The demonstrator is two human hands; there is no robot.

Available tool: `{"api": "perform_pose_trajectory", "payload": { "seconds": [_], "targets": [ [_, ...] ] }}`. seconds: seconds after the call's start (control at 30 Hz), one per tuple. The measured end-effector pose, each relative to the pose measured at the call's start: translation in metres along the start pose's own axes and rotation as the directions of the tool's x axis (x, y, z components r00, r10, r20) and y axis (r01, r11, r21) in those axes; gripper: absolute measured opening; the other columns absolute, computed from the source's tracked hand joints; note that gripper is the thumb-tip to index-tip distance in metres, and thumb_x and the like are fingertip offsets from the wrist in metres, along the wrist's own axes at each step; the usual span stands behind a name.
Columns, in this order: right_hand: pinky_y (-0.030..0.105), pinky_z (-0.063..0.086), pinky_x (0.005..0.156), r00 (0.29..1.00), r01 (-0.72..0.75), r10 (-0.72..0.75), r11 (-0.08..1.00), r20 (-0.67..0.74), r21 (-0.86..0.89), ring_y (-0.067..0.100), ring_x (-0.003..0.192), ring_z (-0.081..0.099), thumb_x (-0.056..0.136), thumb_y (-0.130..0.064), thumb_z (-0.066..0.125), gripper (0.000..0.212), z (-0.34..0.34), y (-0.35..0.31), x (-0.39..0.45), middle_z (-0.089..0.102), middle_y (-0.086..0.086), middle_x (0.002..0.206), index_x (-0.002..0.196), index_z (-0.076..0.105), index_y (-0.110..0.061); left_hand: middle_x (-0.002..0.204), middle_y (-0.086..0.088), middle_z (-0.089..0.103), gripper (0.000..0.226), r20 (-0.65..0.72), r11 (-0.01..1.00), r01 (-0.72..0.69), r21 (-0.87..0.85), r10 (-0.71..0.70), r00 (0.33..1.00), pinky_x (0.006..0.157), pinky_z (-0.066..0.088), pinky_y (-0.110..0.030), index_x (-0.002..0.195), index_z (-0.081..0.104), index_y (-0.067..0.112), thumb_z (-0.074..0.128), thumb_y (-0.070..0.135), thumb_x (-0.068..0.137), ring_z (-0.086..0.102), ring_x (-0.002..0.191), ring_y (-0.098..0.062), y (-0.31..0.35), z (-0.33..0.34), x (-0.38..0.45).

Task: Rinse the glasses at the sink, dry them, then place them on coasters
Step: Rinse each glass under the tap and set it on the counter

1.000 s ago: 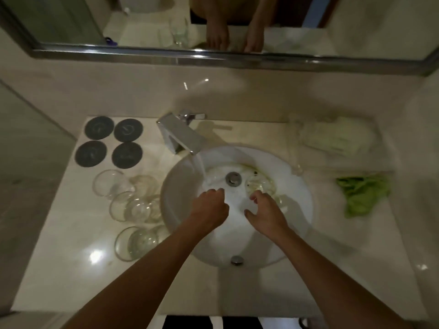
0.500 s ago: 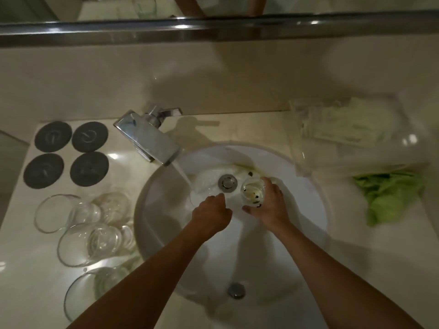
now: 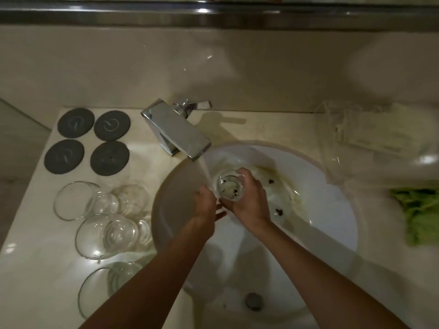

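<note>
Head view: over a white sink (image 3: 332, 210) set in a pale tabletop (image 3: 42, 269), the right hand (image 3: 247, 200) wraps its fingers round a small glass (image 3: 229, 186), held mouth-up just beside the stream of water (image 3: 204, 172) pouring from a chrome faucet (image 3: 175, 131). Pale residue and dark specks sit in the bottom of the glass. The left hand (image 3: 204, 205) hangs beneath the stream with fingers loosely curled, gripping nothing, its fingertips close to the right hand. Dark flecks and a yellowish smear mark the basin right of the hands. On the tabletop left of the sink, three clear glasses (image 3: 104, 231) lie on their sides, and behind them four round dark coasters (image 3: 90, 141) form a square. At far right lies a crumpled green cloth (image 3: 418, 214), with clear plastic packaging (image 3: 370, 138) behind it.
</note>
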State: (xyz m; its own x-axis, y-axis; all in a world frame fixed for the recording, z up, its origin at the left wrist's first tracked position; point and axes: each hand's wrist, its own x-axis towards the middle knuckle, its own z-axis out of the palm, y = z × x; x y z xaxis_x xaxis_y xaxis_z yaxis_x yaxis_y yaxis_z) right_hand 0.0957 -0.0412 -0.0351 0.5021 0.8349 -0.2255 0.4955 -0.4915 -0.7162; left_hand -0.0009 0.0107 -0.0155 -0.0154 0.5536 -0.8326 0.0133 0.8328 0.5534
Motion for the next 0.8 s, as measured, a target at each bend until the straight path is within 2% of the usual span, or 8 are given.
{"api": "perform_pose_trajectory", "payload": {
  "seconds": [0.1, 0.23, 0.3, 0.43, 0.57, 0.63, 0.7, 0.8],
  "targets": [
    [0.042, 0.047, 0.099, 0.998, 0.055, -0.055, 0.998, 0.032, 0.003, 0.021, 0.121, 0.05, 0.066, -0.046, 0.087, 0.087, 0.002, -0.026, 0.007, 0.062, -0.002, 0.124, 0.138, 0.04, -0.031, 0.119, -0.02, 0.062, 0.05, 0.013, 0.996, -0.025, -0.091, 0.026, 1.0, 0.064, 0.053, -0.036, 0.135, 0.044, 0.007, 0.022, 0.039, 0.103, 0.065, 0.091, -0.028, 0.012, -0.01, -0.004],
    [0.049, 0.046, 0.099, 0.997, 0.066, -0.065, 0.998, -0.044, 0.008, 0.018, 0.115, 0.054, 0.063, -0.041, 0.087, 0.086, -0.004, -0.046, 0.006, 0.062, -0.004, 0.12, 0.135, 0.042, -0.031, 0.12, -0.017, 0.057, 0.04, -0.007, 0.991, -0.023, -0.131, 0.022, 1.0, 0.071, 0.053, -0.039, 0.122, 0.044, 0.007, 0.025, 0.038, 0.106, 0.06, 0.102, -0.03, 0.023, -0.021, -0.009],
    [0.05, 0.048, 0.097, 0.996, 0.077, -0.078, 0.997, -0.034, -0.016, 0.021, 0.115, 0.056, 0.06, -0.041, 0.089, 0.088, -0.008, -0.051, 0.002, 0.063, -0.002, 0.121, 0.134, 0.043, -0.03, 0.123, -0.017, 0.058, 0.043, -0.011, 0.992, -0.033, -0.121, 0.032, 0.999, 0.069, 0.053, -0.036, 0.128, 0.045, 0.007, 0.026, 0.037, 0.105, 0.061, 0.106, -0.03, 0.026, -0.023, -0.012],
    [0.049, 0.051, 0.091, 0.991, 0.13, -0.129, 0.99, 0.02, -0.058, 0.019, 0.109, 0.06, 0.056, -0.057, 0.086, 0.087, -0.01, -0.062, -0.002, 0.064, -0.004, 0.115, 0.129, 0.044, -0.035, 0.118, -0.017, 0.066, 0.046, -0.029, 0.992, -0.055, -0.111, 0.052, 0.998, 0.069, 0.054, -0.035, 0.131, 0.051, 0.007, 0.024, 0.034, 0.104, 0.065, 0.107, -0.031, 0.036, -0.026, -0.022],
    [0.041, 0.053, 0.092, 1.0, 0.004, -0.002, 0.997, -0.025, 0.083, 0.017, 0.11, 0.057, 0.056, -0.049, 0.091, 0.086, -0.002, -0.071, -0.003, 0.061, -0.005, 0.117, 0.126, 0.042, -0.04, 0.118, -0.009, 0.06, 0.042, -0.072, 0.993, -0.086, -0.083, 0.08, 0.994, 0.075, 0.048, -0.036, 0.128, 0.051, 0.009, 0.025, 0.032, 0.106, 0.059, 0.106, -0.027, 0.047, -0.034, -0.023],
    [0.031, 0.046, 0.092, 1.0, 0.013, -0.011, 0.998, -0.024, 0.064, 0.018, 0.117, 0.052, 0.062, -0.043, 0.09, 0.085, 0.001, -0.07, -0.007, 0.059, -0.002, 0.123, 0.131, 0.042, -0.036, 0.11, -0.007, 0.058, 0.038, -0.063, 0.993, -0.098, -0.065, 0.094, 0.994, 0.077, 0.046, -0.036, 0.124, 0.053, 0.011, 0.025, 0.031, 0.107, 0.056, 0.1, -0.024, 0.048, -0.038, -0.024],
    [0.023, 0.033, 0.086, 0.998, 0.06, -0.06, 0.998, 0.0, 0.031, 0.013, 0.114, 0.046, 0.066, -0.046, 0.088, 0.084, 0.006, -0.071, -0.013, 0.057, -0.003, 0.123, 0.135, 0.043, -0.031, 0.096, -0.004, 0.058, 0.037, -0.044, 0.993, -0.095, -0.072, 0.092, 0.995, 0.078, 0.047, -0.036, 0.12, 0.055, 0.012, 0.025, 0.029, 0.106, 0.055, 0.092, -0.022, 0.046, -0.044, -0.019],
    [0.017, 0.034, 0.076, 0.999, 0.049, -0.048, 0.996, -0.018, 0.08, 0.009, 0.106, 0.046, 0.062, -0.05, 0.089, 0.085, 0.011, -0.073, -0.017, 0.058, -0.007, 0.116, 0.133, 0.047, -0.03, 0.09, -0.005, 0.058, 0.039, -0.042, 0.994, -0.055, -0.098, 0.051, 0.998, 0.08, 0.047, -0.038, 0.121, 0.056, 0.008, 0.026, 0.028, 0.106, 0.055, 0.09, -0.022, 0.04, -0.05, -0.012]
  ]
}}
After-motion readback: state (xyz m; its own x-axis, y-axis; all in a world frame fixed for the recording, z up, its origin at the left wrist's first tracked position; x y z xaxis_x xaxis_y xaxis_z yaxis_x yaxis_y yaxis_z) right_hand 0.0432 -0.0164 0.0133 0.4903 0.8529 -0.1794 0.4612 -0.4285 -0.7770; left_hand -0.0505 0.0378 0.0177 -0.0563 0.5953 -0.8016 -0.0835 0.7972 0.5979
